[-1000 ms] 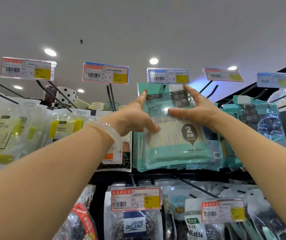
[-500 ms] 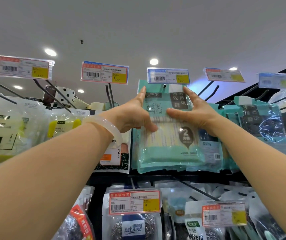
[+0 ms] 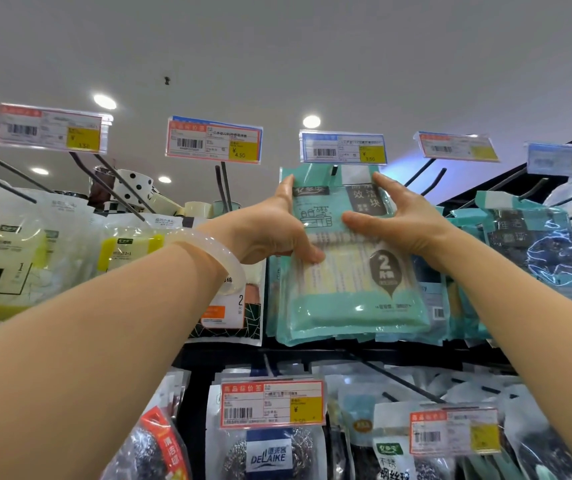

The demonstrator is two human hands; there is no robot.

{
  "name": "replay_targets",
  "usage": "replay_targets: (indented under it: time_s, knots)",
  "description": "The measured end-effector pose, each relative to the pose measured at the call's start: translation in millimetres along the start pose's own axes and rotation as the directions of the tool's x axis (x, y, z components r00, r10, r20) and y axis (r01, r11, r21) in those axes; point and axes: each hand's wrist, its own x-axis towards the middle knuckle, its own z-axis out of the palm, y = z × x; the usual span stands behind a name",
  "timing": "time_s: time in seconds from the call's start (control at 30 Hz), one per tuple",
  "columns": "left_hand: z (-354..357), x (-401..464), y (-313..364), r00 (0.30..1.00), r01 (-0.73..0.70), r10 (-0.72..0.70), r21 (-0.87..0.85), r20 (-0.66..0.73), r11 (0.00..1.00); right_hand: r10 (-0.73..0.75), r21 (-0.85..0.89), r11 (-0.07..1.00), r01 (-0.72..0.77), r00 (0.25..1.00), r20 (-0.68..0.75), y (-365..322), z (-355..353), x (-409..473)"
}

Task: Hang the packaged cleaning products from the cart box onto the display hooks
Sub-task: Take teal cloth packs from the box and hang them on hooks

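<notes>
1. Head view, the hold: the left hand (image 3: 274, 230) pinches the teal sponge pack (image 3: 350, 271) by its left edge, thumb across the front and forefinger up along the header. The right hand (image 3: 402, 220) does the same on the right edge, thumb lying across the front panel.

2. Head view, where the pack is: it is raised to the top row, its header just under the blue price tag (image 3: 342, 148), with the dark hook (image 3: 334, 170) showing at the header's middle. I cannot tell whether the hook is through the hang hole. More teal packs (image 3: 277, 303) hang close behind it.

3. Risk, a false hang: if the hole only rests against the hook tip, letting go likely drops the pack onto the steel-wool packs (image 3: 270, 455) below.

4. Risk, a torn header: pushing hard with the hole off-centre may rip the thin film.

5. Risk, neighbours: the forearms pass near the yellow sponge packs (image 3: 128, 247) and the dark-blue packs (image 3: 534, 244); a careless withdrawal could knock one off its hook.
</notes>
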Motion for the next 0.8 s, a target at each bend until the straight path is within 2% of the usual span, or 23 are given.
replay_targets:
  time_s: [0.23,0.37,0.5,0.6,0.67,0.7,0.8]
  knots:
    - [1.2,5.0,-5.0,0.998,0.060,-0.059,0.107,-0.016,0.992,0.057,-0.055,0.997,-0.055,0.998,0.026,11.3,8.5,5.3]
    - [4.2,7.3,-19.8,0.995,0.089,-0.080,0.140,-0.067,0.986,0.091,-0.013,0.996,-0.091,0.995,0.033,22.0,19.0,3.8]
    - [13.2,11.0,-40.7,0.991,0.064,-0.014,0.377,-0.136,0.924,0.061,-0.288,0.954,-0.080,0.995,-0.075,28.6,34.0,5.8]
    - [22.6,11.8,-55.8,0.988,0.053,0.033,0.530,-0.150,0.846,-0.127,-0.560,0.828,0.023,0.981,-0.148,25.6,47.7,-2.8]
    - [25.8,15.3,-63.7,0.989,0.077,0.012,0.582,-0.147,0.809,-0.198,-0.695,0.710,0.111,0.979,-0.045,25.5,55.1,-5.6]
    - [26.0,17.0,-66.6,0.988,0.101,-0.007,0.609,-0.156,0.787,-0.159,-0.710,0.690,0.141,0.986,0.042,26.6,59.1,-5.9]
    - [26.2,18.3,-70.9,0.983,0.165,-0.061,0.707,-0.171,0.687,0.092,-0.582,0.805,0.112,0.947,0.309,29.2,68.4,-9.9]
